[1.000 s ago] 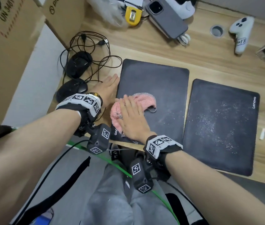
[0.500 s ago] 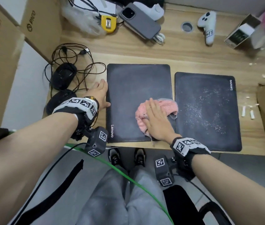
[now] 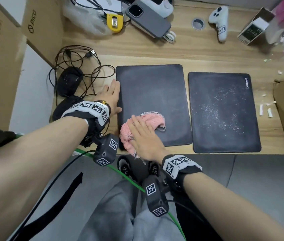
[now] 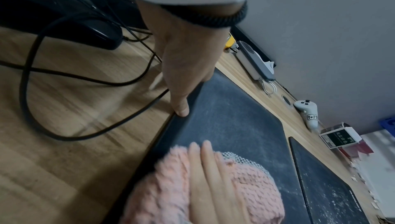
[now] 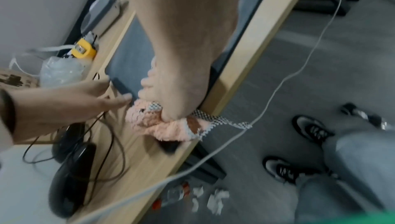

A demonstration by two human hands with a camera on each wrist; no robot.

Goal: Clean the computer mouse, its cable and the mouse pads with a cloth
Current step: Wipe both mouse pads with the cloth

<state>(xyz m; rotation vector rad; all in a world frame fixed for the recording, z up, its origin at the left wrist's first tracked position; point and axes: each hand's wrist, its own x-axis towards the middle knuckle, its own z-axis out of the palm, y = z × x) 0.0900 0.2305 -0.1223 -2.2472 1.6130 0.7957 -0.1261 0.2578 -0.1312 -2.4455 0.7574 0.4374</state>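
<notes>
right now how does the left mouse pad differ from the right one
The left mouse pad looks nearly free of specks; the right mouse pad is dotted with white specks. The left one has the pink cloth pressed on it by the right hand, with the left hand at its edge; the right one lies untouched. Both are dark, rectangular and flat on the desk.

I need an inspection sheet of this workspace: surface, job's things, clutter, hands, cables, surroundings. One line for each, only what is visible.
Surface: wooden desk, white crumbs at its right.
Job's things: pink cloth on left mouse pad; right mouse pad speckled white; two black mice at left.
Clutter: phone, white controller, yellow tape measure.
Hands: right hand flat on cloth; left hand flat at left pad's edge.
Cables: black cable tangled around mice.
Surroundings: cardboard boxes.
</notes>
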